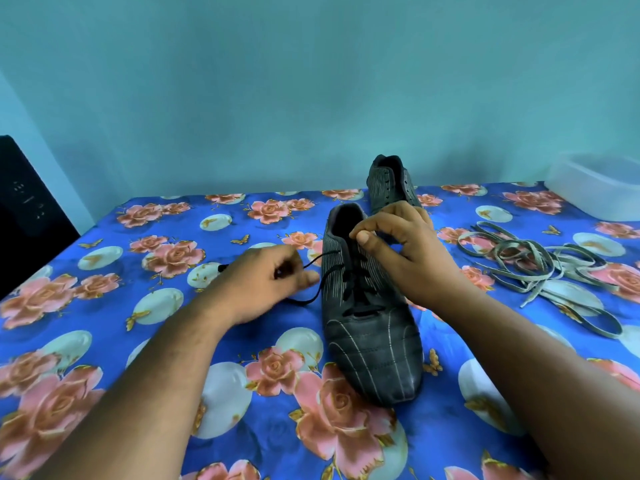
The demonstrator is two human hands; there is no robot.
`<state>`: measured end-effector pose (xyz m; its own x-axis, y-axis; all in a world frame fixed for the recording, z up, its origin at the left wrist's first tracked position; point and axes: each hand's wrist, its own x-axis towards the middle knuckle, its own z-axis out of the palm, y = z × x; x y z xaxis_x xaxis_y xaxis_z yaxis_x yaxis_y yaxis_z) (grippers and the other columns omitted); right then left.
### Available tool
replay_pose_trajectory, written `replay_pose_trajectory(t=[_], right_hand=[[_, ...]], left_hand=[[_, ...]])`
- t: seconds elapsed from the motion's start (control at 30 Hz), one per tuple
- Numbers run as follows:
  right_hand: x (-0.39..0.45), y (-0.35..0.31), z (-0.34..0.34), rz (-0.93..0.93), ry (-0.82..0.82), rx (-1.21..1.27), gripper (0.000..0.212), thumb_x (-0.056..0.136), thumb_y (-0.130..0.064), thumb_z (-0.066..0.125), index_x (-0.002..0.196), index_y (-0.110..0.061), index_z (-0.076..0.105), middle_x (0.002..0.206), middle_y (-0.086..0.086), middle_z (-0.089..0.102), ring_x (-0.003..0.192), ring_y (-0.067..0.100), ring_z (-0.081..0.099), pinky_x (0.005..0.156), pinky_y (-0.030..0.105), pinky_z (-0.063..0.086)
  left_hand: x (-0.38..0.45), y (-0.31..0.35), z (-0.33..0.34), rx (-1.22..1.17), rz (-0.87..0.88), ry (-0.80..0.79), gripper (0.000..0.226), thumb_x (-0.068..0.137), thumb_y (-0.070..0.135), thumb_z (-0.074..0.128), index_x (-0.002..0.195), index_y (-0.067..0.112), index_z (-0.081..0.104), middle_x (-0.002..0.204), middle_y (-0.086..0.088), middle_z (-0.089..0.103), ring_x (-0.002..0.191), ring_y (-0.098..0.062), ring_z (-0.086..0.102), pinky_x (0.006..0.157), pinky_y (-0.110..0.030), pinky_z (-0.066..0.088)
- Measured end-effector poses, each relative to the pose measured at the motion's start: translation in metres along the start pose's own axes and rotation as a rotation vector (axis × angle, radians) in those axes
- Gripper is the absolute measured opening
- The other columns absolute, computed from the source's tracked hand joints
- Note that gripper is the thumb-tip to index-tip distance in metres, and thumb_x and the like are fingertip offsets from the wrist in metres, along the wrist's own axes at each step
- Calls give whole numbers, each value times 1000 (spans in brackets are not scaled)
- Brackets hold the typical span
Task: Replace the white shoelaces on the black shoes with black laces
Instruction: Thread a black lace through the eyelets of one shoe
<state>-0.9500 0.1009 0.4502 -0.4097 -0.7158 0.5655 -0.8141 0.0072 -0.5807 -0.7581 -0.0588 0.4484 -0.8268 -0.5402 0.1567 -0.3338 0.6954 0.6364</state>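
Near shoe (370,327) — far shoe's (391,181) toe behind rt hand (412,251).

Soft, even light with a cool teal cast fills the room; no lamp or window shows. The wall (311,81) is smoothly lit, darker toward its top corners. Shadows are faint: a soft one under the near shoe (372,327) and under the forearms on the floral cloth (173,237). No hard glare; the tub (599,183) at the far right looks washed out and hazy. Wide-angle bend curves the cloth's far edge and stretches the forearms at the bottom corners. The picture is soft overall, with smeared detail on the left hand (266,282), and the dark box (27,209) at left is nearly featureless
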Motion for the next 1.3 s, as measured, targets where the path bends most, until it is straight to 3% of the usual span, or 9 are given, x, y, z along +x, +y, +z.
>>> replay_pose_trajectory(t=[0.13, 0.2, 0.47, 0.6, 0.73, 0.87, 1.03, 1.17, 1.3], right_hand=[[1, -6, -6, -78, 58, -5, 16, 94, -49, 59, 98, -39, 71, 97, -12, 56, 110, 18, 46, 99, 49, 42], [-1, -12, -8, -140, 28, -35, 21, 92, -54, 59, 98, -38, 72, 95, -19, 53, 109, 16, 45, 97, 49, 42], [-10, -26, 2, -234, -127, -359, 43, 80, -71, 54, 108, -43, 73, 104, -13, 48, 113, 17, 41, 101, 44, 33], [-10, -28, 7, -229, -28, -300, 29, 82, -57, 57, 92, -40, 77, 94, -13, 56, 106, 17, 44, 91, 45, 37], [-7, -29, -1, -281, 60, -239, 24, 86, -52, 61, 90, -36, 79, 89, -17, 59, 104, 19, 50, 89, 48, 41], [-2, -34, -11, -226, 62, 43, 17, 87, -43, 73, 84, -27, 77, 82, -19, 62, 95, 13, 56, 86, 35, 43], [0, -40, -27, 109, -87, 749, 9, 90, -11, 71, 82, -10, 68, 71, -12, 67, 66, 0, 60, 70, 18, 46], [7, -30, -40, 266, 2, 980, 12, 79, -33, 78, 81, -22, 75, 78, -4, 63, 77, 12, 55, 77, 32, 39], [17, -10, -60, 405, 120, 1124, 9, 86, -31, 68, 83, -22, 66, 70, -7, 51, 70, 11, 50, 72, 32, 41]], left_hand=[[1, 8, 9, 41, 81, -64, 28, 84, 57, 71, 88, 30, 66, 75, 12, 66, 61, -1, 50, 57, -20, 37], [1, 7, 10, -18, 91, -56, 22, 90, 47, 71, 84, 27, 67, 72, 13, 66, 60, -2, 50, 59, -24, 40], [-6, 17, -5, -615, 121, -130, 21, 85, 30, 72, 83, 9, 67, 69, -5, 46, 66, -19, 38, 65, -32, 35], [-12, 28, -6, -626, 200, -151, 34, 86, 31, 70, 78, -1, 67, 65, -10, 45, 63, -17, 38, 66, -13, 39], [-6, 26, 0, -717, 89, -29, 33, 89, 48, 67, 83, 16, 71, 72, -6, 55, 68, -22, 43, 65, -38, 38], [-1, 26, 17, -607, 179, -8, 12, 96, 37, 65, 105, 37, 73, 82, 11, 61, 72, -11, 47, 67, -23, 41], [0, 27, 25, -432, 250, 16, 8, 90, 40, 69, 96, 44, 73, 101, -11, 62, 88, -26, 53, 79, -31, 43], [-2, 29, 26, -422, 240, 28, 10, 87, 43, 73, 91, 34, 71, 95, -9, 58, 78, -9, 47, 76, -21, 40], [-3, 29, 25, -407, 255, 19, 20, 85, 50, 71, 89, 30, 70, 94, -10, 57, 79, -9, 47, 78, -18, 41]])
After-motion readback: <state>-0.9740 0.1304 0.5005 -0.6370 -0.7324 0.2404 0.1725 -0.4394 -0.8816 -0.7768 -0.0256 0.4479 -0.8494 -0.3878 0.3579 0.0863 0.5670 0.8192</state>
